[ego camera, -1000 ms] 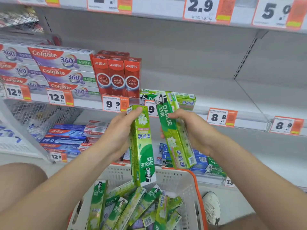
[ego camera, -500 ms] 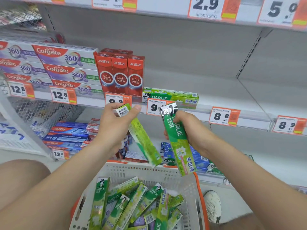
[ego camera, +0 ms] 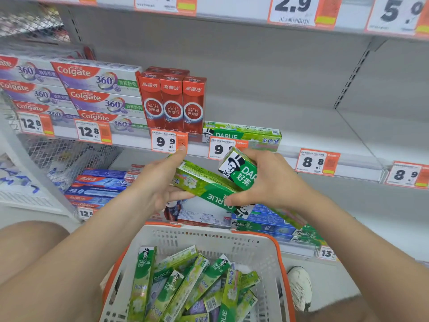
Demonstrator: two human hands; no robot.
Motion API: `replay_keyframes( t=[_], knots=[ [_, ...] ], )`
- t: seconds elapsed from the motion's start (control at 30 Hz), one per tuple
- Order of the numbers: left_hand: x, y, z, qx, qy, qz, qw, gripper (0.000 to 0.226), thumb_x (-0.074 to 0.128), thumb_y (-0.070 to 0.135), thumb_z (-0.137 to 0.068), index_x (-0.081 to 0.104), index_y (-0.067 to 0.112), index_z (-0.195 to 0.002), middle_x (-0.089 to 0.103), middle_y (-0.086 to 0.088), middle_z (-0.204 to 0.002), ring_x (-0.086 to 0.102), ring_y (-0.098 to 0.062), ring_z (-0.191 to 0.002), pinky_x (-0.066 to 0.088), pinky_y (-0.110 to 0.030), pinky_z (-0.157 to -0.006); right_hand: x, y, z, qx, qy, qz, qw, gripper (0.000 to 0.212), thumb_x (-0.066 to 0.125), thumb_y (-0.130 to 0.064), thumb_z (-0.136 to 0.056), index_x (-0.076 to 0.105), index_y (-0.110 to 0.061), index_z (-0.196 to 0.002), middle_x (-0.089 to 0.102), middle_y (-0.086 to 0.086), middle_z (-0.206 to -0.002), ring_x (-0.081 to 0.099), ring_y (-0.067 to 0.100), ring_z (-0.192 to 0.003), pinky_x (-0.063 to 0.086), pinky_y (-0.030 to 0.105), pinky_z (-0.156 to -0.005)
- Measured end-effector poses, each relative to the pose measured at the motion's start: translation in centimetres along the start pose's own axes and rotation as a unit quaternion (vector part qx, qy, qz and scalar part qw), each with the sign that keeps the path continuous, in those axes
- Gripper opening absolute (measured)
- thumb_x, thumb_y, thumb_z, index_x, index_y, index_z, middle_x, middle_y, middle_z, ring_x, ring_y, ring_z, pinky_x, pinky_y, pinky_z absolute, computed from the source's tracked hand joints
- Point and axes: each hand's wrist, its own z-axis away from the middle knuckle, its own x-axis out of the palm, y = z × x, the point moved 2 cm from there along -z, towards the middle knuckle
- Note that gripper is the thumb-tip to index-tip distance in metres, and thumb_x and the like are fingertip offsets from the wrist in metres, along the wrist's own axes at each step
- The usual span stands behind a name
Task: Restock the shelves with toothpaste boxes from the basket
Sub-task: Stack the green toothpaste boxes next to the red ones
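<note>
your left hand (ego camera: 157, 182) gripped a Darlie box (ego camera: 204, 184), long axis slanting down-right, your right hand (ego camera: 267, 182) clutched a second Darlie box (ego camera: 241, 170), top end aimed up-left, both over the basket (ego camera: 276, 247)

Bright and pale green, with white flower print and a black-and-white top-hat portrait, on the two long cardboard toothpaste boxes (ego camera: 209, 184) held aloft. Same greens on the loose cardboard boxes (ego camera: 185, 282) in the white perforated plastic basket (ego camera: 209, 235), orange along its rim. Red with white rings on the upright cardboard cartons (ego camera: 171, 103). White, purple and red on the flat Colgate boxes (ego camera: 97, 80). White with black digits and orange panels on the paper price tags (ego camera: 162, 141). Pale grey on the metal shelf (ego camera: 313, 126).
</note>
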Motion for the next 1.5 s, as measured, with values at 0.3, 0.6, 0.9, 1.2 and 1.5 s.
replay_keyframes(
  t=[0.3, 0.6, 0.9, 1.2, 1.5],
  knots=[
    [1.6, -0.7, 1.5, 0.042, -0.164, -0.006, 0.986, 0.050, 0.074, 0.033, -0.086, 0.069, 0.008, -0.129, 0.076, -0.014, -0.121, 0.075, -0.028, -0.111, 0.055, -0.047, -0.104, -0.9, 1.3, 0.7, 0.117, -0.058, -0.280, 0.951, 0.027, 0.093, -0.022, -0.077, 0.075, -0.019, -0.097, 0.081, -0.006, -0.087, 0.078, 0.013, -0.082, 0.061, 0.029, -0.081],
    [0.1, -3.5, 2.0, 0.100, -0.173, -0.227, 0.953, 0.052, 0.071, 0.013, -0.097, 0.053, 0.038, -0.139, 0.073, -0.002, -0.110, 0.074, -0.016, -0.086, 0.060, -0.047, -0.079, -1.3, 1.3, 2.1, 0.089, -0.173, -0.179, 0.965, 0.045, 0.090, -0.029, -0.082, 0.062, -0.025, -0.118, 0.077, -0.009, -0.100, 0.072, 0.004, -0.087, 0.057, 0.019, -0.076],
    [-1.3, -2.2, 1.5, 0.157, -0.187, -0.429, 0.870, 0.032, 0.079, 0.023, -0.091, 0.061, 0.028, -0.117, 0.081, 0.007, -0.097, 0.075, -0.024, -0.092, 0.057, -0.047, -0.090, -0.6, 1.2, 1.4, -0.045, -0.175, -0.151, 0.972, 0.058, 0.078, -0.047, -0.089, 0.034, -0.021, -0.118, 0.062, 0.004, -0.106, 0.060, 0.013, -0.078, 0.054, 0.033, -0.072],
    [-1.9, 0.6, 0.2, 0.114, -0.261, -0.312, 0.906, 0.054, 0.076, 0.006, -0.072, 0.066, 0.019, -0.124, 0.079, -0.017, -0.107, 0.067, -0.025, -0.085, 0.048, -0.037, -0.081, 0.7, 0.7, 0.8, -0.090, -0.153, -0.229, 0.957, 0.037, 0.082, -0.025, -0.090, 0.060, -0.016, -0.118, 0.075, 0.001, -0.110, 0.072, 0.019, -0.105, 0.054, 0.050, -0.102],
    [-1.6, 1.5, -1.0, 0.138, -0.269, -0.196, 0.933, 0.058, 0.076, -0.007, -0.079, 0.059, 0.006, -0.133, 0.074, -0.014, -0.126, 0.073, -0.033, -0.104, 0.056, -0.039, -0.088, 2.5, 1.4, 1.1, -0.061, -0.248, -0.215, 0.943, 0.053, 0.063, -0.054, -0.099, 0.042, -0.035, -0.143, 0.067, 0.013, -0.130, 0.066, 0.036, -0.119, 0.050, 0.058, -0.106]
  ],
)
